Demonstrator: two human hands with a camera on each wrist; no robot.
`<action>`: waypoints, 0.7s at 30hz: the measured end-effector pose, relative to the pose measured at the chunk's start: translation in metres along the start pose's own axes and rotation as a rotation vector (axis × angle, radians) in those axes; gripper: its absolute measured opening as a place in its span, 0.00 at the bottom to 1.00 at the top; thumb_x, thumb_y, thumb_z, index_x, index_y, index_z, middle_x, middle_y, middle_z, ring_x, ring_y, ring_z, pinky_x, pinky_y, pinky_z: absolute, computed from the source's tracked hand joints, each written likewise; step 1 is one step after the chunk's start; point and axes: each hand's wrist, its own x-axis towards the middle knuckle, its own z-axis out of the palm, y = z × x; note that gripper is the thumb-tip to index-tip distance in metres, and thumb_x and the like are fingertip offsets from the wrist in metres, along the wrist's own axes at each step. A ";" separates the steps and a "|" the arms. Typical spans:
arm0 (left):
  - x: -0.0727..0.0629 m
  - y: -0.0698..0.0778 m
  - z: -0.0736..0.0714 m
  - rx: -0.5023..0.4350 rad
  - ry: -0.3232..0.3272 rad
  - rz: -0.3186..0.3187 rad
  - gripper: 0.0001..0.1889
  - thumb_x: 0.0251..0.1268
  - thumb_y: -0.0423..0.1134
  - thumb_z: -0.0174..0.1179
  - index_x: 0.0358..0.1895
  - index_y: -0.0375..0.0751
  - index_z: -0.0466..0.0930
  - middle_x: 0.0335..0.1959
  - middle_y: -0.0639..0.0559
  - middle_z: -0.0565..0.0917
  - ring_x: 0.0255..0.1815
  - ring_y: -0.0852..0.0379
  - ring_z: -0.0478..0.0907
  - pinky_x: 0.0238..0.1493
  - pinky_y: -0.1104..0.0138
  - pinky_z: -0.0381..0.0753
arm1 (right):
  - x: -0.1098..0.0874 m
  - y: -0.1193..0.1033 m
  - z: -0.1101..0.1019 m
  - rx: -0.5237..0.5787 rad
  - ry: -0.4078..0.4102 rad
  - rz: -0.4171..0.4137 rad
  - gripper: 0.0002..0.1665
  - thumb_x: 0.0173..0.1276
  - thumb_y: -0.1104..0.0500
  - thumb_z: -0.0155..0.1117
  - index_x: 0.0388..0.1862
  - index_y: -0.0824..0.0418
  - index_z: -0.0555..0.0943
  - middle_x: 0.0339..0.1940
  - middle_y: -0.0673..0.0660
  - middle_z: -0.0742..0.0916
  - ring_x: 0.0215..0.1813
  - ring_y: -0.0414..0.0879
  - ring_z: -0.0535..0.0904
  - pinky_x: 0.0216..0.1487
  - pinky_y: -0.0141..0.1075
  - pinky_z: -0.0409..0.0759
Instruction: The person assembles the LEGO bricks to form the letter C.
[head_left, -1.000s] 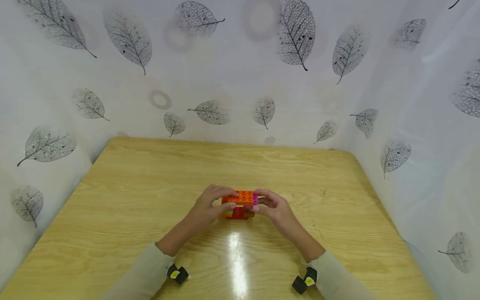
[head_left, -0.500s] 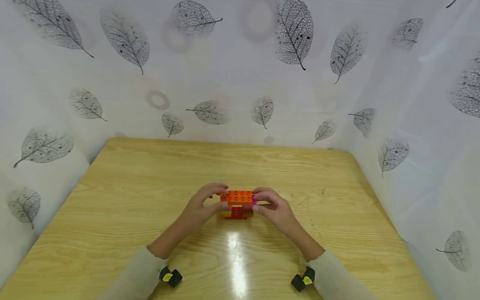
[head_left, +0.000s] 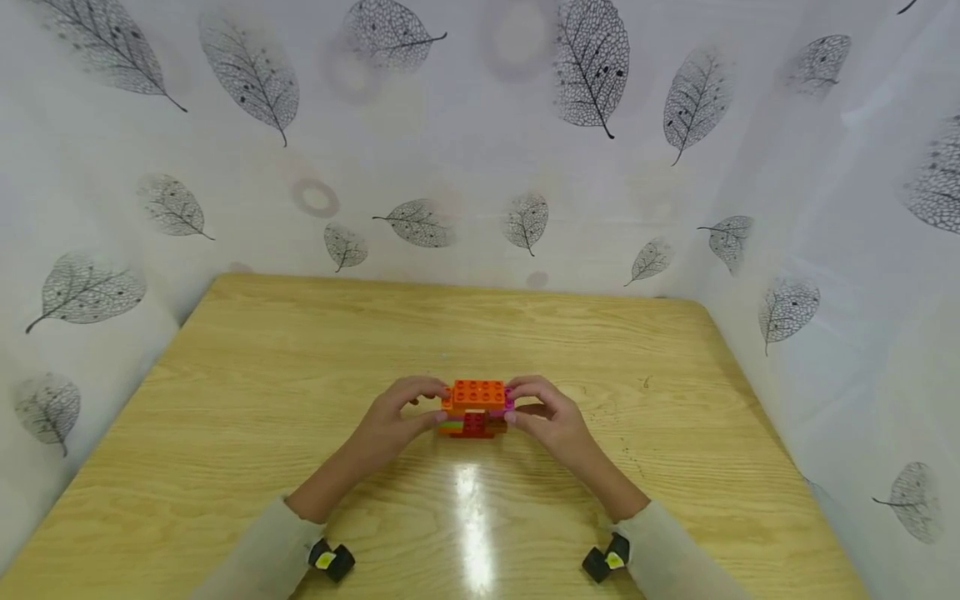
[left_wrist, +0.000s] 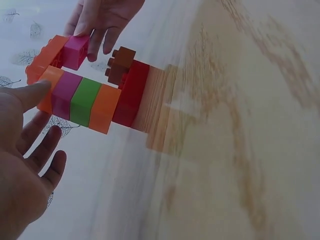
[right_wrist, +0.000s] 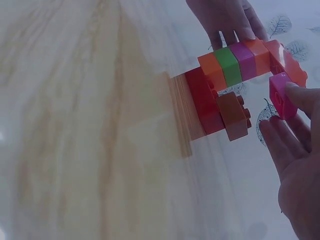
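A stack of toy building blocks stands on the table. Its long red block (left_wrist: 131, 95) is at the bottom, with a brown block (left_wrist: 120, 66) on one end. From the other end rises a column of orange (left_wrist: 104, 108), green (left_wrist: 85, 101), purple (left_wrist: 66, 94) and orange blocks. A long orange block (head_left: 479, 392) bridges the top. Below its right end hangs a pink block (right_wrist: 282, 95), above the brown one with a gap between. My left hand (head_left: 401, 415) pinches the column's upper orange block (left_wrist: 51, 82) between thumb and fingers. My right hand (head_left: 546, 411) pinches the pink block.
The wooden table (head_left: 300, 333) reaches back to a white leaf-printed curtain (head_left: 450, 150), which also runs along both sides. A band with a small black camera (head_left: 332, 560) sits on each wrist.
My left hand has slid left off the top orange block to the stack's left end, uncovering the top studs. My right hand has stayed on the pink block.
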 end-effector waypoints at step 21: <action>0.042 -0.013 0.013 -0.224 0.076 -0.270 0.18 0.73 0.47 0.61 0.61 0.45 0.80 0.52 0.43 0.83 0.42 0.49 0.82 0.49 0.55 0.85 | 0.038 0.002 -0.015 -0.029 0.009 0.308 0.22 0.71 0.57 0.68 0.61 0.61 0.79 0.60 0.60 0.82 0.62 0.55 0.78 0.56 0.35 0.82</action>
